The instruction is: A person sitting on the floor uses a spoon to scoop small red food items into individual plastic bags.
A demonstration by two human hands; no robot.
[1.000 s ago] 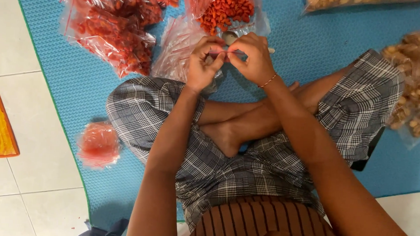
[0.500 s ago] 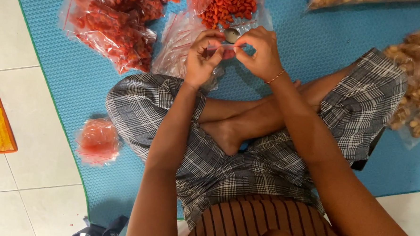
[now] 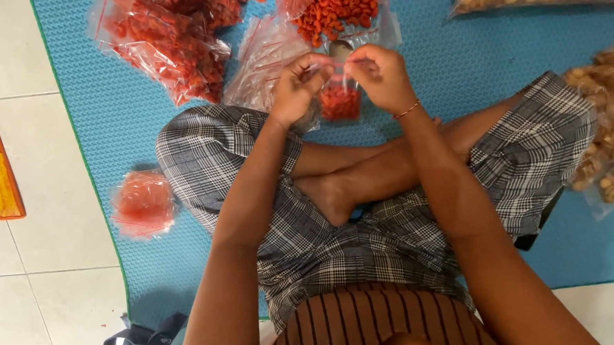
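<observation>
I sit cross-legged on a blue mat. My left hand and my right hand pinch the top edge of a small clear zip bag partly filled with red-orange snack pieces, one hand at each side. The bag hangs between my hands above the mat, in front of my knees. A thin bracelet circles my right wrist. Behind the bag lies an open clear bag of loose red-orange pieces with a spoon-like metal object at its edge.
Large clear bags of red snacks lie at the far left. Empty zip bags lie under my left hand. A small filled bag rests by my left knee. Bags of brown snacks sit at the right. White floor tiles border the mat.
The small bag has dropped lower and now hangs in plain sight, red pieces at its bottom. Both hands have shifted slightly along its top edge.
</observation>
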